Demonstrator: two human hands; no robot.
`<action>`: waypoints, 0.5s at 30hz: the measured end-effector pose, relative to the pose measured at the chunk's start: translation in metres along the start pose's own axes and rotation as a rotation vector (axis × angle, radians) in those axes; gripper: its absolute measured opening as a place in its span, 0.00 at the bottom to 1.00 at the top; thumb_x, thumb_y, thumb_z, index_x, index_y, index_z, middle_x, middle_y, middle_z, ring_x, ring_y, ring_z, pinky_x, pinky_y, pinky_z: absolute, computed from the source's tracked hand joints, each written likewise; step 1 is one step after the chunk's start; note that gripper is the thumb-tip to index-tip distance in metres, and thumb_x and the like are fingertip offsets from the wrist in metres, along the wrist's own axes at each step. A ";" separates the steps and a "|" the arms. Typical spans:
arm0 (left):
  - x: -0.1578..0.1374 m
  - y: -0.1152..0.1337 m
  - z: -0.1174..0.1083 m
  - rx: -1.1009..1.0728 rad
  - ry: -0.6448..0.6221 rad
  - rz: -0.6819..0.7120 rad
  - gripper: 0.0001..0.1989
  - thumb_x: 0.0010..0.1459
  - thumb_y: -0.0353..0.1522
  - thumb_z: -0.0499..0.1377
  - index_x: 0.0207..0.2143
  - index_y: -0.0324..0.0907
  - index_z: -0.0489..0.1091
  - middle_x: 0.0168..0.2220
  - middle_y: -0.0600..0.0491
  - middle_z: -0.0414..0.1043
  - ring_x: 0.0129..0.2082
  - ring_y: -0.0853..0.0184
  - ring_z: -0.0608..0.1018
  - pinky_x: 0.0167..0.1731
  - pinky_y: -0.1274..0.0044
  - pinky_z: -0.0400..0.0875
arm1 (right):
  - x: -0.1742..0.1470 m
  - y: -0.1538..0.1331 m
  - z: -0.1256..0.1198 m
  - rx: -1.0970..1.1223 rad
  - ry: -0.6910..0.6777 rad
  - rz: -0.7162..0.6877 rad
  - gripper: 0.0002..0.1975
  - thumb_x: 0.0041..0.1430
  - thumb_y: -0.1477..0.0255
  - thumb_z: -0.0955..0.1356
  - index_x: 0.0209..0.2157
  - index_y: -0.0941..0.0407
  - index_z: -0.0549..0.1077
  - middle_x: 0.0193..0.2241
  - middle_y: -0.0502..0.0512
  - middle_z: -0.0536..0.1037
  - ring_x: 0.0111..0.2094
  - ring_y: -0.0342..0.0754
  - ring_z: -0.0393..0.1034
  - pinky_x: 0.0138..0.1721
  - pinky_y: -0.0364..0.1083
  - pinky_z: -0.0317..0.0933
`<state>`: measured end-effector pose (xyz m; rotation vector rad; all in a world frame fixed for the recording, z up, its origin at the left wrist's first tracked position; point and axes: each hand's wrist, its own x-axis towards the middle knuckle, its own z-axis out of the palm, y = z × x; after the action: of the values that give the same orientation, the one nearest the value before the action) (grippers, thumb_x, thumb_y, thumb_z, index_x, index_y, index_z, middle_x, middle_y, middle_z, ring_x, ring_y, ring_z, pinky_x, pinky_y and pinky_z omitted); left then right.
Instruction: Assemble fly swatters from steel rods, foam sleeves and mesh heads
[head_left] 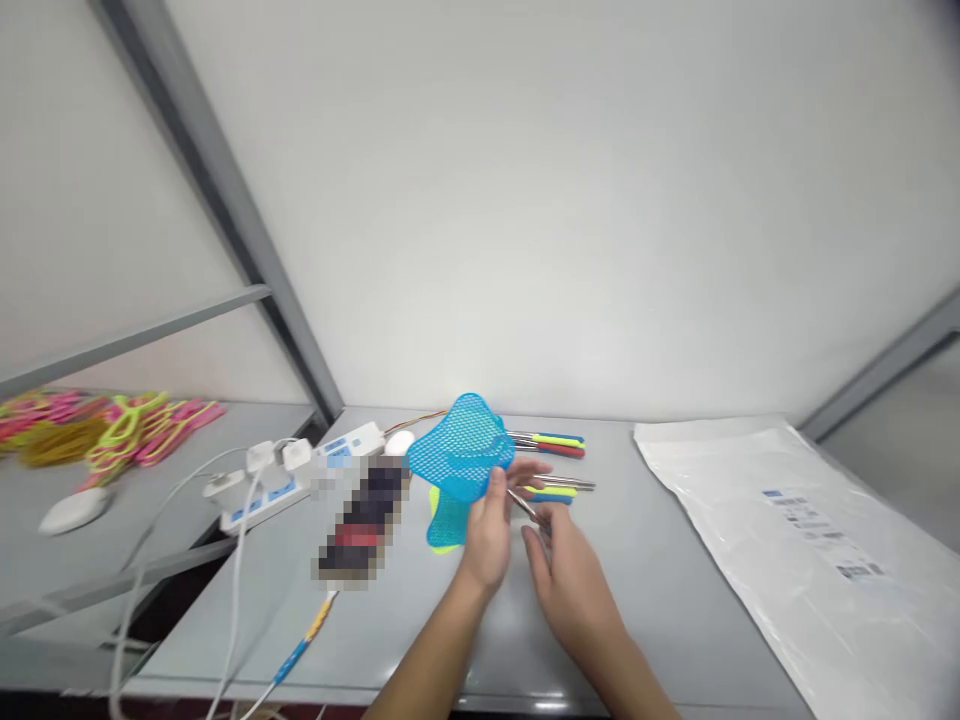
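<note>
A blue mesh fly swatter [461, 450] is held up over the table, its head tilted to the upper left. My left hand [491, 530] is closed at the base of the head, thumb in front and fingers partly hidden behind. My right hand [566, 570] pinches the swatter's thin metal rod [529, 507]; its lower end is hidden in that hand. Beneath lies a teal swatter head [448, 525] with a yellow edge showing under it. Behind the hands are swatter handles in yellow and blue [555, 494], plus another group with a red handle [562, 450].
A white power strip [259, 508] with plugs and cables stands at the left, near a pixelated phone-shaped object [364, 525]. On the right lies a large white plastic bag [810, 540]. Pink and yellow cords [135, 430] and a white mouse [75, 510] rest on the neighbouring surface.
</note>
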<state>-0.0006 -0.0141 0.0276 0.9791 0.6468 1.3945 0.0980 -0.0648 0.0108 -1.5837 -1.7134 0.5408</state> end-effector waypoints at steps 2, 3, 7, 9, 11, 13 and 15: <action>0.008 -0.003 -0.005 -0.103 0.052 -0.040 0.23 0.64 0.47 0.49 0.46 0.39 0.72 0.45 0.43 0.76 0.41 0.61 0.77 0.44 0.70 0.68 | 0.002 0.008 -0.006 0.009 -0.023 -0.034 0.11 0.66 0.67 0.58 0.46 0.53 0.65 0.41 0.58 0.75 0.41 0.53 0.72 0.39 0.49 0.65; 0.011 -0.004 -0.007 -0.150 0.082 -0.060 0.23 0.64 0.47 0.49 0.47 0.40 0.71 0.45 0.44 0.75 0.40 0.62 0.77 0.43 0.70 0.68 | 0.002 0.011 -0.009 -0.004 -0.038 -0.055 0.11 0.66 0.67 0.57 0.46 0.53 0.66 0.41 0.57 0.76 0.41 0.52 0.72 0.40 0.48 0.65; 0.015 -0.009 -0.013 -0.251 0.086 -0.171 0.24 0.64 0.48 0.49 0.50 0.40 0.69 0.48 0.43 0.73 0.40 0.63 0.76 0.40 0.71 0.69 | 0.008 0.024 -0.018 -0.080 -0.068 -0.128 0.12 0.68 0.69 0.57 0.46 0.52 0.68 0.41 0.54 0.77 0.41 0.49 0.73 0.41 0.46 0.65; 0.011 -0.011 -0.017 -0.220 0.059 -0.228 0.25 0.64 0.49 0.48 0.51 0.40 0.68 0.51 0.42 0.71 0.40 0.62 0.76 0.39 0.71 0.70 | 0.019 0.031 -0.024 -0.112 -0.057 -0.123 0.12 0.68 0.69 0.56 0.47 0.52 0.68 0.41 0.54 0.77 0.41 0.49 0.73 0.41 0.46 0.65; 0.005 -0.012 -0.026 -0.118 0.065 -0.241 0.25 0.63 0.48 0.50 0.53 0.42 0.65 0.51 0.42 0.71 0.39 0.62 0.76 0.36 0.71 0.70 | 0.036 0.041 -0.031 -0.147 -0.041 -0.112 0.13 0.69 0.68 0.56 0.47 0.53 0.67 0.41 0.56 0.77 0.41 0.50 0.72 0.41 0.47 0.64; -0.004 -0.013 -0.040 0.065 0.081 -0.200 0.22 0.62 0.46 0.54 0.53 0.44 0.65 0.48 0.44 0.72 0.36 0.63 0.76 0.35 0.71 0.70 | 0.059 0.051 -0.038 -0.186 -0.030 -0.124 0.13 0.68 0.68 0.56 0.47 0.54 0.67 0.41 0.58 0.76 0.41 0.52 0.71 0.42 0.49 0.63; -0.013 -0.012 -0.058 0.312 0.090 -0.123 0.17 0.62 0.43 0.55 0.47 0.43 0.70 0.43 0.46 0.75 0.34 0.63 0.76 0.38 0.71 0.69 | 0.085 0.060 -0.041 -0.225 -0.040 -0.156 0.13 0.68 0.68 0.56 0.47 0.54 0.68 0.40 0.59 0.75 0.41 0.53 0.69 0.41 0.50 0.63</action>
<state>-0.0459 -0.0157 -0.0125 1.1051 0.9967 1.2568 0.1702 0.0206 0.0130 -1.5828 -1.9652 0.3129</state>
